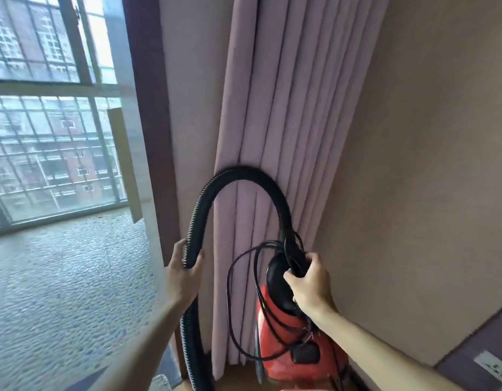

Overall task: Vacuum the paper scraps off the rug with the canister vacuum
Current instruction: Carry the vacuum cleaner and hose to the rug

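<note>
A red canister vacuum (292, 342) hangs upright in front of the pink curtain, low in the middle of the view. My right hand (307, 283) grips its black top handle together with loops of the black power cord (244, 306). A black ribbed hose (244, 176) arches up from the canister and comes down on the left. My left hand (185, 273) holds that hose where it descends; the hose runs on below my forearm. No rug or paper scraps are in view.
The pink curtain (272, 108) hangs close behind the vacuum. A beige wall (427, 165) is on the right, with a wall socket (495, 368) at the lower right. On the left lies a pebble-patterned floor (61, 292) before a large window (47, 136).
</note>
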The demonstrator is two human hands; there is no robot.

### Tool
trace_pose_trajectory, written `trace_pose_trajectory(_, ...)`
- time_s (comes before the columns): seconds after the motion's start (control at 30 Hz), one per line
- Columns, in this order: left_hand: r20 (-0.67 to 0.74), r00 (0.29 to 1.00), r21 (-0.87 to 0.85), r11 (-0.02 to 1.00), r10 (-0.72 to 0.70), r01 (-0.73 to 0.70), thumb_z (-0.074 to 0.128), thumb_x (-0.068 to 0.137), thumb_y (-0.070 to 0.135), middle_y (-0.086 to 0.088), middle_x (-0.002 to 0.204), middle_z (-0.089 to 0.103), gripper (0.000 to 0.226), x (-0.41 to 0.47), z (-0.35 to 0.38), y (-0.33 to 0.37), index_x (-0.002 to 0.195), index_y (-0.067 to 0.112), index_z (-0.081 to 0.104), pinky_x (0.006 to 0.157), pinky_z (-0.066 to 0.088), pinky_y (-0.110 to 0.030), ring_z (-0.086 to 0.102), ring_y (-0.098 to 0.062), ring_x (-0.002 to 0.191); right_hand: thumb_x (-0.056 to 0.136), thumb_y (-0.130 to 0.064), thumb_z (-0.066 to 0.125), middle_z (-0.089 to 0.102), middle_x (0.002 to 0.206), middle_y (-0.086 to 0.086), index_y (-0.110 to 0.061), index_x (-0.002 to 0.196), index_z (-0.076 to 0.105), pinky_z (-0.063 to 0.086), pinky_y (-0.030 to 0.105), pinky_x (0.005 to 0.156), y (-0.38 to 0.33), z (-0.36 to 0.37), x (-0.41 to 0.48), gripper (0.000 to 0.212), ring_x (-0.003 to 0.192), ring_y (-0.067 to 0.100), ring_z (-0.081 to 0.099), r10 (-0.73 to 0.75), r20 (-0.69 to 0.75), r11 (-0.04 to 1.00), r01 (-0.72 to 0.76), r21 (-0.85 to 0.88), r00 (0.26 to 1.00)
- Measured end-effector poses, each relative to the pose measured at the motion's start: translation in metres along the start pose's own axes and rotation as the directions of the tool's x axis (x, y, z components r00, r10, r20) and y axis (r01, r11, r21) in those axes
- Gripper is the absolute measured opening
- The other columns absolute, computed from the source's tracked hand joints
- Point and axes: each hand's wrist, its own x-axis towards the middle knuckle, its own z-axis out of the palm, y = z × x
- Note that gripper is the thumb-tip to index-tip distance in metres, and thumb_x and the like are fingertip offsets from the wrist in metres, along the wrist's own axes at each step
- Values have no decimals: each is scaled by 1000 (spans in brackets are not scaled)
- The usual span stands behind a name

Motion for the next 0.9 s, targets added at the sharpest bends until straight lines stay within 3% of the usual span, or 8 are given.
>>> trace_pose_trajectory(0.1, -63, 997, 31, 999, -35, 37, 65, 93, 28, -8, 72, 62, 24, -15, -7, -13, 103, 42, 49, 45, 51, -40, 56, -23, 49, 53, -51, 56, 68, 82, 3, -27, 96, 51, 58, 48, 60, 15, 15, 6, 50, 67, 35, 68, -27, 61, 1000, 27, -6, 998)
trace_pose_trajectory(0.2, -119, 993, 63, 998, -23, 30, 68, 93, 21, -1, 71, 59, 26, -35, -13, -30, 114, 27, 54, 41, 42, -18, 52, -14, 49, 56, -47, 61, 68, 85, 1, -30, 98, 51, 58, 49, 63, 33, 32, 4, 46, 68, 35, 68, -49, 102, 999, 49, 9, 994)
trace_pose_trajectory(0.27, -138, 989, 80, 995, -43, 55, 68, 92, 17, 2, 73, 59, 29, -50, -15, -47, 118, 18, 54, 40, 40, -15, 50, -9, 48, 61, -41, 65, 68, 82, 0, -32, 97, 51, 58, 49, 62, 44, 41, -2, 40, 65, 32, 67, -38, 132, 999, 37, 6, 991)
trace_pose_trajectory(0.37, -136, 988, 76, 993, -77, 88, 68, 92, 15, 1, 81, 66, 31, -72, -12, -72, 118, 19, 54, 43, 41, -12, 50, -1, 47, 63, -37, 68, 69, 77, 0, -37, 90, 50, 58, 49, 59, 62, 55, -13, 32, 62, 32, 67, -10, 167, 1000, 6, 26, 986)
trace_pose_trajectory(0.5, -123, 983, 56, 988, -135, 143, 68, 92, 13, 12, 84, 64, 29, -89, -13, -97, 117, 20, 55, 55, 42, -4, 60, 8, 62, 68, -32, 72, 70, 79, -3, -42, 89, 48, 59, 49, 62, 84, 72, -31, 33, 63, 33, 68, 17, 198, 1000, -16, -7, 980)
trace_pose_trajectory(0.6, -141, 973, 85, 977, -182, 195, 68, 92, 20, 9, 73, 62, 30, -97, -20, -117, 119, 23, 54, 48, 39, -8, 53, 1, 48, 72, -27, 75, 70, 82, -4, -44, 89, 47, 59, 48, 61, 98, 81, -43, 37, 63, 32, 69, 39, 230, 999, -31, -39, 972)
trace_pose_trajectory(0.8, -203, 948, 136, 952, -245, 275, 66, 93, 31, 8, 59, 58, 27, -113, -33, -151, 117, 32, 54, 45, 43, -29, 48, -6, 42, 70, -33, 72, 68, 81, -3, -42, 92, 46, 58, 48, 57, 131, 99, -54, 35, 64, 31, 68, 36, 319, 998, -15, -69, 947)
trace_pose_trajectory(0.9, -217, 933, 165, 931, -288, 326, 65, 93, 34, 7, 62, 58, 27, -124, -31, -167, 118, 34, 53, 46, 48, -33, 53, -13, 47, 73, -25, 76, 67, 84, -4, -41, 95, 46, 58, 49, 59, 150, 107, -51, 40, 67, 32, 68, 24, 364, 997, 3, -74, 931)
